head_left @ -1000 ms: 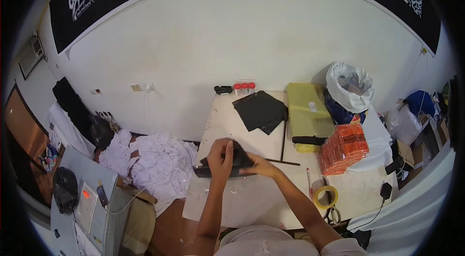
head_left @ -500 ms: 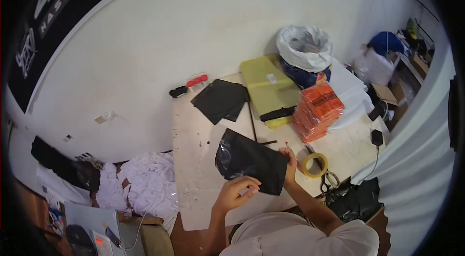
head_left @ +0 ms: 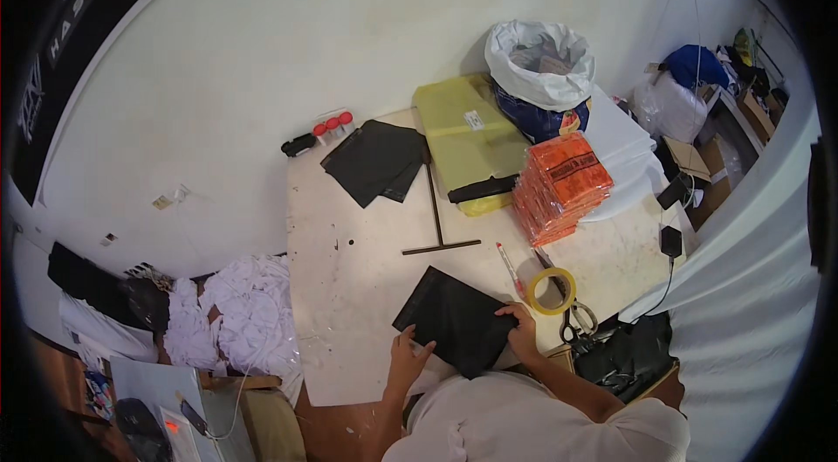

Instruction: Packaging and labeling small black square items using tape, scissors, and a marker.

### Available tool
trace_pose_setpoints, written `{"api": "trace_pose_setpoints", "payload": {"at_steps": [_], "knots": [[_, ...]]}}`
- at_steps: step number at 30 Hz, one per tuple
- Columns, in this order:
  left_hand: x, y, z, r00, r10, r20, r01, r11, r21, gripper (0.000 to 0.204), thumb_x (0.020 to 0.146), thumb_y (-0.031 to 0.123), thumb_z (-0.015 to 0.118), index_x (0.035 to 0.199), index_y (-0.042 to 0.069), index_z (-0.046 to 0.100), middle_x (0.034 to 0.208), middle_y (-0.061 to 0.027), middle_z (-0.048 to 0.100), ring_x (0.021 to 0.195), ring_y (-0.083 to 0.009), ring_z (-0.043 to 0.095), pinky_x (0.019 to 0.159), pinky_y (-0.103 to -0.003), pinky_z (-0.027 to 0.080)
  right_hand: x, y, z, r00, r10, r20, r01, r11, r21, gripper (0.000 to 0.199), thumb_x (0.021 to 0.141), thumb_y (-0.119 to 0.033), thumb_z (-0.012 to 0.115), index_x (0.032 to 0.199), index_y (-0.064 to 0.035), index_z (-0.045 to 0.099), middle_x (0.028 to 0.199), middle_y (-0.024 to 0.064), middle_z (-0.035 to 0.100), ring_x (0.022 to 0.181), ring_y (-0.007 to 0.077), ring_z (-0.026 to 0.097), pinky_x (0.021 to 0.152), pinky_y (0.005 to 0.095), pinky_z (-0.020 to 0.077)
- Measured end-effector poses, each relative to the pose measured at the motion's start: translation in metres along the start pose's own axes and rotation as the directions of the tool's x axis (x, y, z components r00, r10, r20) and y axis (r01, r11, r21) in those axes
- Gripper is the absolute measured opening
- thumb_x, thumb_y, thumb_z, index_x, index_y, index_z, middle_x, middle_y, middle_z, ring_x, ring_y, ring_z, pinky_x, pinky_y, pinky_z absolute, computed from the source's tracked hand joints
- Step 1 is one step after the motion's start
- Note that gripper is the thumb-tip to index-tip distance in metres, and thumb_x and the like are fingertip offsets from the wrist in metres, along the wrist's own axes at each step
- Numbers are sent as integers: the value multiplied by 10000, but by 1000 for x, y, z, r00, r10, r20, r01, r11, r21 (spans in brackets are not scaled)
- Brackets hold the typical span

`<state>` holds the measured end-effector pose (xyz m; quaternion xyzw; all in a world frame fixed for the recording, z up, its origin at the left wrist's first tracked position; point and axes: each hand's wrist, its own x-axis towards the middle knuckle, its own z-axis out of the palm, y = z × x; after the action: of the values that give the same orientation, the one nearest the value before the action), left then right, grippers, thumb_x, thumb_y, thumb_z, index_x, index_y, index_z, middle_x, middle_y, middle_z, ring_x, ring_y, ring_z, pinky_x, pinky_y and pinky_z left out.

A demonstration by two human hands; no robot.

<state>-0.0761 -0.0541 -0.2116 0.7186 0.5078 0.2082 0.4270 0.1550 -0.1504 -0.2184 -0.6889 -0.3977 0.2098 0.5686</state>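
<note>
Black bag: a flat black plastic bag (head_left: 456, 320) lies on the near edge of the worktop (head_left: 349, 287), in front of the person. It is a rough rectangle set at a slant; its long axis runs from the upper left to the lower right of the view, one corner pointing away toward the T-shaped bar.
Left hand: the left hand (head_left: 408, 361) rests at the bag's near left corner, fingers spread and touching its edge; whether it pinches the plastic I cannot tell.
Right hand: the right hand (head_left: 521, 331) lies on the bag's right edge, fingers curled over it, pressing or gripping the edge.
Hands: apart, one at each end of the bag.
Orange packs: a stack of flat orange packages (head_left: 560, 185) with dark print on top, at the right of the worktop, slightly tilted.
Yellow package: a large flat yellow-green package (head_left: 458, 126) with a small white label on top, at the far side, beside the orange stack.
Black pile: more flat black bags (head_left: 377, 160) lie at the far left, well apart from the one in hand.
T-shaped bar: a thin dark bar (head_left: 436, 217) lies between the black pile and the bag.
Tape roll: a yellow roll of tape (head_left: 552, 291) sits just right of the right hand, with scissors (head_left: 576, 320) beside it.
White sack: an open white sack (head_left: 539, 63) stands behind the yellow package.
Wall sign: a long black banner (head_left: 78, 34) with pale lettering curves along the upper left wall.
</note>
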Motion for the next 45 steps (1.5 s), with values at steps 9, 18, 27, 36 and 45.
{"api": "trace_pose_setpoints", "payload": {"at_steps": [9,18,27,36,45], "knots": [[34,-2,18,981,193,-29,-178,948,262,491,802,292,619,1203,48,478,1202,-209,470,1063,-374,452,914,-410,354,-1,-16,-16,958,-176,228,247,908,-338,408,565,62,533,900,-139,652,1295,149,362,1219,352,327,991,438,272],[28,8,29,972,233,8,-199,809,553,590,840,410,532,1331,131,359,1401,-191,269,1296,-348,242,1005,-574,162,-17,-25,-6,754,-159,637,570,641,-515,488,698,-288,618,1175,-226,537,1419,95,267,1288,347,232,1018,580,124],[71,30,40,910,393,134,-413,830,375,502,872,325,479,1314,107,383,1362,-132,362,1288,-274,290,1036,-500,192,-37,-47,9,760,-104,641,489,741,-460,380,815,-417,553,1126,-201,591,1386,104,323,1297,346,227,1037,551,130],[81,22,55,781,564,268,-617,630,471,544,881,313,470,1343,62,329,1370,-124,361,1292,-241,300,1058,-434,184,42,7,25,874,429,228,-475,853,218,417,814,-184,565,1198,-36,502,993,105,587,783,127,581,637,233,460],[80,25,54,792,565,231,-609,710,354,664,847,348,520,1367,35,252,1384,-119,339,1297,-243,290,1063,-426,175,63,46,51,902,268,338,-292,956,21,413,716,-300,673,974,18,618,796,127,607,613,189,589,594,296,468]]}}
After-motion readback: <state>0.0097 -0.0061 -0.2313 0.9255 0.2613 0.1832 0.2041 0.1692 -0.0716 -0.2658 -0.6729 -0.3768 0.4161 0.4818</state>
